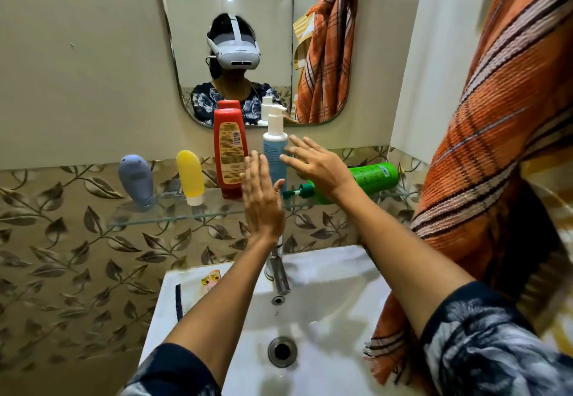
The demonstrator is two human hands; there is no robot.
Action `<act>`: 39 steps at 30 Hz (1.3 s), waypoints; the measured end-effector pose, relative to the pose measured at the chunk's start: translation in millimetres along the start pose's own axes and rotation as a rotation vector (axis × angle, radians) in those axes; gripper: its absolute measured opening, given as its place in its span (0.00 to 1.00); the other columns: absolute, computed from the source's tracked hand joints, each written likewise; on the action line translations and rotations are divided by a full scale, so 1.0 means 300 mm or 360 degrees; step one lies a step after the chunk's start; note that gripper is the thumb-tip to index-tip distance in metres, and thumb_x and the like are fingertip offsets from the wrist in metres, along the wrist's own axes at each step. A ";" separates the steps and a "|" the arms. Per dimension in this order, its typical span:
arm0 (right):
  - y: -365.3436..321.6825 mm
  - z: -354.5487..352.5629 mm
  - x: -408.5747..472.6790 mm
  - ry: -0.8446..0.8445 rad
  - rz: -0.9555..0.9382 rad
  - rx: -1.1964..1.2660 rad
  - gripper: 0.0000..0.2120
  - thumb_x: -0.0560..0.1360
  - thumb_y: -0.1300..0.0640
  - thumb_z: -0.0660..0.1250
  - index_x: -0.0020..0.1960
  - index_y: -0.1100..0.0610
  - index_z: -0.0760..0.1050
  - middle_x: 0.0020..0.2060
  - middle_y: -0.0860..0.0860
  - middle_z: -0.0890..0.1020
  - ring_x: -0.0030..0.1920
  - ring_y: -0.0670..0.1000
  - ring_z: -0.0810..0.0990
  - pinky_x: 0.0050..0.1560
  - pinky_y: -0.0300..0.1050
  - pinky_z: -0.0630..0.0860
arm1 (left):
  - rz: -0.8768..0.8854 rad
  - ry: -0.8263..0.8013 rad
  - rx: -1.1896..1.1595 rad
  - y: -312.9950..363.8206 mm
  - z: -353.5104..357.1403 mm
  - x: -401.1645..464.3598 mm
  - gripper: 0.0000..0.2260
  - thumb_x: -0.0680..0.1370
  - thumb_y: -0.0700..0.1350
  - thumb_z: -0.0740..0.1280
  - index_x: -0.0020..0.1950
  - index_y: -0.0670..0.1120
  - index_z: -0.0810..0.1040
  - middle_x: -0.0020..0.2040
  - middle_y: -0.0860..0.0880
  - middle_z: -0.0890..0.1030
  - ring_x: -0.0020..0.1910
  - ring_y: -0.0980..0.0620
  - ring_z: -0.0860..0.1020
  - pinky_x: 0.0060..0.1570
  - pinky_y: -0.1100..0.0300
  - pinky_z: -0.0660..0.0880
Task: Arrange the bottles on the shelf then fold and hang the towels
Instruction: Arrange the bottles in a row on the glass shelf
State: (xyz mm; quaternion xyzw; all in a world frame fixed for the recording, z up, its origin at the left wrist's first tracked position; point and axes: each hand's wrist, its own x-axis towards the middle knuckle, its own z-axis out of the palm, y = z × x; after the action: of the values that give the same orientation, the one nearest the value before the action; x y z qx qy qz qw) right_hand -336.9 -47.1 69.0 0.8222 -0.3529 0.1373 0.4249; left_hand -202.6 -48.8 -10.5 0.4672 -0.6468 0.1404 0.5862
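Note:
A glass shelf (173,217) holds a grey tube (136,178), a yellow tube (190,175), a red bottle (229,147) and a white-and-blue pump bottle (274,144), all upright. A green pump bottle (373,175) lies on its side at the shelf's right end. My left hand (262,200) is raised with straight fingers just in front of the pump bottle, holding nothing. My right hand (313,163) is spread open beside the pump bottle and over the green bottle's neck. An orange striped towel (483,147) hangs at the right.
A white sink (325,318) with a metal tap (279,274) sits below the shelf. A mirror (248,23) above reflects a person wearing a headset and the towel. A yellow towel (545,175) shows behind the orange one. Leaf-patterned tiles cover the wall.

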 end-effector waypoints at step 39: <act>0.245 -0.050 -0.190 -0.0328 0.1342 0.2425 0.31 0.68 0.56 0.71 0.69 0.54 0.66 0.57 0.57 0.77 0.58 0.56 0.76 0.59 0.50 0.73 | 0.0710 -0.0027 -0.0010 0.297 -0.018 0.316 0.40 0.64 0.46 0.78 0.71 0.44 0.63 0.69 0.39 0.72 0.67 0.39 0.71 0.64 0.46 0.71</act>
State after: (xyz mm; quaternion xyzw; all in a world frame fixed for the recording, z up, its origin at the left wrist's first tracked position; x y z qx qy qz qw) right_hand -427.7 -37.4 92.3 0.6917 -0.4763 0.4064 -0.3599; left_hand -256.0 -40.1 108.0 0.3120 -0.7394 0.2605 0.5367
